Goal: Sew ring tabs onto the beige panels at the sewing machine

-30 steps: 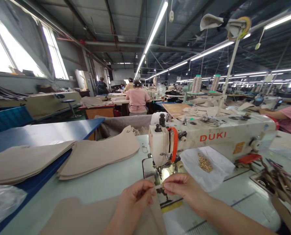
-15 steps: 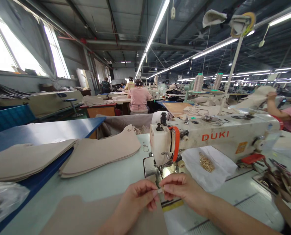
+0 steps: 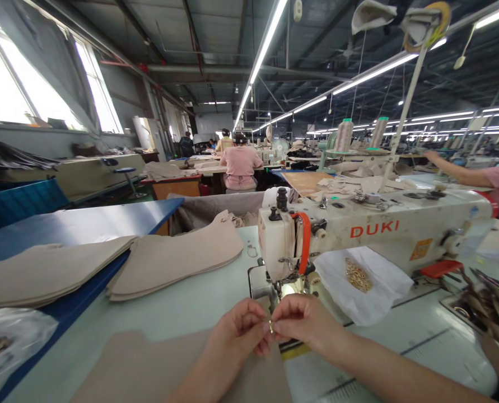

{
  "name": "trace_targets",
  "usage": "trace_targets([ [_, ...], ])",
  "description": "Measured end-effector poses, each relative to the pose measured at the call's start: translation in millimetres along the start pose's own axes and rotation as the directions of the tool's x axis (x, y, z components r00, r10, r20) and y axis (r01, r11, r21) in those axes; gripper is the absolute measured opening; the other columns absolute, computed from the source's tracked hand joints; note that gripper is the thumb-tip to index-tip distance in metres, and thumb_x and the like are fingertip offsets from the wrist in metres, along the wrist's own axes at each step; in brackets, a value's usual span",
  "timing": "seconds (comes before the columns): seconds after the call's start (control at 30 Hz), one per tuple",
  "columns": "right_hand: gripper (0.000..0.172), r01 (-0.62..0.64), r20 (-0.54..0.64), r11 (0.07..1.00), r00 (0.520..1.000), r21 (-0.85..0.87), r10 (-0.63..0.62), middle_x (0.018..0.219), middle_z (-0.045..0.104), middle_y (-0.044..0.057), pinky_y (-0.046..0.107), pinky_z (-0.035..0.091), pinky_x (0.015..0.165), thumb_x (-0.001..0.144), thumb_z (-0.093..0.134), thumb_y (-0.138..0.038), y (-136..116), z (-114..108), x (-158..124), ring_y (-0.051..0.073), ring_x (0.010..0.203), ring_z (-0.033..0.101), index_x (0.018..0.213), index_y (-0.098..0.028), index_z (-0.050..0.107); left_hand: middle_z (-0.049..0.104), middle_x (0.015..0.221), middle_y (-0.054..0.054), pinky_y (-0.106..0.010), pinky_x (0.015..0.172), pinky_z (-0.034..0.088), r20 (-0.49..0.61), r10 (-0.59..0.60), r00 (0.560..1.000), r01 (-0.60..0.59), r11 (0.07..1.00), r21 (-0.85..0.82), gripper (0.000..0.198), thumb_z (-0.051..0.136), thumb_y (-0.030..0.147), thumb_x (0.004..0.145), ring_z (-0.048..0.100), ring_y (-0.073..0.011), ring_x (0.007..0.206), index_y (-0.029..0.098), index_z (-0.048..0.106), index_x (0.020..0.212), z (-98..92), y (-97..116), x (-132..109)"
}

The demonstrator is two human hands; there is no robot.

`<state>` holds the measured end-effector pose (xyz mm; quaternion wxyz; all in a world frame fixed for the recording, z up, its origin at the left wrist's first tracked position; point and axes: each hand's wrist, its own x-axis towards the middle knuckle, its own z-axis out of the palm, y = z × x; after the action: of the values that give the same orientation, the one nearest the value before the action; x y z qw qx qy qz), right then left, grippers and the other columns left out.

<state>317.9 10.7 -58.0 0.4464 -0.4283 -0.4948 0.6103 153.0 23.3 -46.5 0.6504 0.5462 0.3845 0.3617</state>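
My left hand (image 3: 243, 330) and my right hand (image 3: 303, 322) meet in front of the sewing machine needle area, each closed in a pinch. Between their fingertips a small gold-coloured metal ring (image 3: 271, 326) shows edge-on; its full shape is hidden by the fingers. Any strip of material in the pinch is covered too. Under my hands, a beige fabric panel (image 3: 157, 364) lies flat on the machine table. Just beyond the fingers stands the head of a white sewing machine (image 3: 280, 246), its lamp lit. Right of it, gold-coloured metal rings (image 3: 358, 275) lie heaped on a white cloth (image 3: 383, 296).
Stacked beige panels (image 3: 177, 257) lie at the left, with another stack (image 3: 51, 268) over the blue table edge. A clear plastic bag (image 3: 18, 347) is at the near left. Straps and scissors (image 3: 484, 302) lie at the right. Co-workers sit ahead; another person's arm (image 3: 459, 170) reaches in at right.
The pale strip seen at my left fingertips is now hidden, and the gold ring sits upright between both hands. The co-worker's hand at right no longer holds up a beige piece.
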Motion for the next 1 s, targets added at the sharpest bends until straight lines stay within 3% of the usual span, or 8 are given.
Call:
trace_targets([
  [0.17,0.037,0.009,-0.036,0.995,0.999,0.1,-0.005,0.059,0.062,-0.002,0.026,0.048,0.06,0.053,0.082,-0.043,2.3,-0.6,1.5,0.011,0.054,0.058,0.069,-0.015,0.063,0.068,0.063,0.0,-0.024,0.058,0.046,-0.033,-0.148,0.988,0.142,0.981,-0.133,0.048,0.076,0.054,0.057,0.061,-0.0123,0.056,0.016,0.059,0.082,-2.8,1.7,1.7],
  [0.3,0.035,0.023,-0.035,0.993,0.999,0.118,-0.019,0.06,0.062,-0.002,0.026,0.047,0.062,0.055,0.082,-0.042,4.8,-0.5,0.5,0.011,0.055,0.058,0.07,-0.016,0.064,0.067,0.065,-0.001,-0.023,0.061,0.044,0.008,-0.189,0.982,0.189,0.973,-0.134,0.042,0.083,0.042,0.052,0.057,-0.0105,0.058,0.015,0.063,0.077,-1.5,3.3,2.9],
  [0.53,0.027,0.045,0.048,0.998,0.998,0.031,-0.047,0.064,0.061,-0.002,0.027,0.046,0.063,0.063,0.076,-0.038,8.1,-0.9,-2.4,0.014,0.061,0.06,0.071,-0.018,0.061,0.063,0.062,0.0,-0.022,0.061,0.039,0.049,-0.146,0.988,0.144,0.989,0.04,0.019,0.071,0.029,0.063,0.053,-0.0118,0.062,0.014,0.061,0.066,0.2,8.2,-0.4],
  [0.63,0.019,0.12,0.039,0.992,0.992,-0.039,-0.118,0.069,0.061,-0.002,0.026,0.045,0.063,0.068,0.071,-0.03,7.6,3.2,-8.6,0.014,0.065,0.059,0.078,-0.019,0.059,0.056,0.056,0.004,-0.022,0.057,0.035,0.051,-0.068,0.996,0.058,0.982,0.177,0.009,0.064,0.022,0.063,0.048,-0.011,0.057,0.015,0.058,0.064,-3.5,-0.9,1.6],
  [0.73,0.023,0.151,0.003,0.974,0.988,-0.171,-0.153,0.074,0.06,-0.002,0.025,0.043,0.062,0.065,0.071,-0.02,5.6,7.8,-14.5,0.013,0.066,0.055,0.082,-0.019,0.056,0.052,0.058,0.005,-0.023,0.056,0.035,0.007,0.029,1.0,-0.03,0.95,0.312,0.002,0.056,0.018,0.063,0.046,-0.0116,0.058,0.016,0.056,0.063,-8.1,-11.9,3.6],
  [0.87,0.014,0.177,-0.001,0.951,0.983,-0.252,-0.183,0.07,0.057,-0.002,0.024,0.042,0.061,0.067,0.065,-0.016,2.0,8.1,-16.5,0.013,0.066,0.053,0.076,-0.018,0.054,0.054,0.062,0.004,-0.022,0.056,0.036,-0.041,0.063,0.997,-0.042,0.918,0.395,0.004,0.055,0.019,0.065,0.048,-0.0126,0.06,0.017,0.058,0.067,-9.8,-14.3,2.7],
  [1.0,0.003,0.199,-0.039,0.933,0.975,-0.3,-0.22,0.067,0.056,-0.001,0.023,0.041,0.058,0.07,0.055,-0.015,2.5,4.2,-13.8,0.013,0.063,0.052,0.071,-0.018,0.057,0.055,0.061,0.003,-0.022,0.055,0.036,-0.086,0.044,0.995,-0.012,0.941,0.339,0.009,0.063,0.024,0.063,0.048,-0.0125,0.058,0.017,0.058,0.063,-5.4,-5.8,0.8],
])
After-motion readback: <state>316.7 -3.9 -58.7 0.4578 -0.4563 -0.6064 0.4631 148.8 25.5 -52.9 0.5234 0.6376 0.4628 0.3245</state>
